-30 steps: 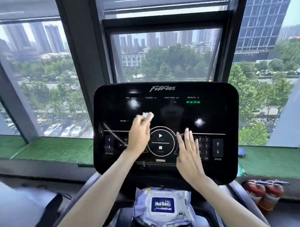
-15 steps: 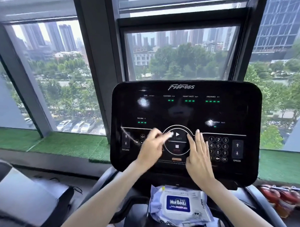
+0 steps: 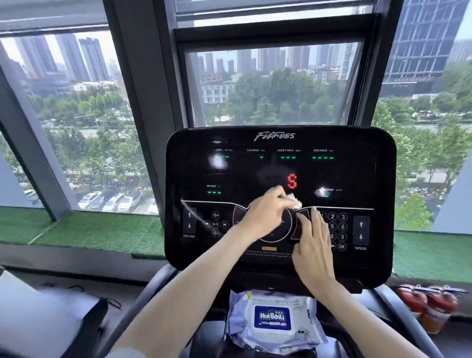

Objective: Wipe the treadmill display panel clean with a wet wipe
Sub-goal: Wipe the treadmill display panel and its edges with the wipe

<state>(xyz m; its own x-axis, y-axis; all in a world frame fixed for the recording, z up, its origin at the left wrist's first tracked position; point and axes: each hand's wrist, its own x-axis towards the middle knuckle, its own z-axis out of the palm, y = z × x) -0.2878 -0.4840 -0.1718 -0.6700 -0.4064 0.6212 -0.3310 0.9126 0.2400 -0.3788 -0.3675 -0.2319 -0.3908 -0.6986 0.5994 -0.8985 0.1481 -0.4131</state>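
Observation:
The black glossy treadmill display panel [image 3: 363, 174] faces me, with green readouts and a red lit "S" near its middle. My left hand [image 3: 265, 215] grips a small folded white wet wipe [image 3: 293, 199] and presses it on the panel just above the round start/stop control. My right hand [image 3: 310, 246] lies flat with straight fingers on the panel beside the number keypad, partly covering it. A smear streak shows at the panel's left by the incline buttons.
A pack of wet wipes [image 3: 273, 319] with a blue label lies on the console tray below the panel. Two red fire extinguishers [image 3: 432, 303] stand at the lower right. Large windows and a green turf ledge [image 3: 70, 227] lie behind.
My left hand has slid the wipe rightward and slightly up across the round control. A red "S" has lit up on the panel. The right hand stays flat in place.

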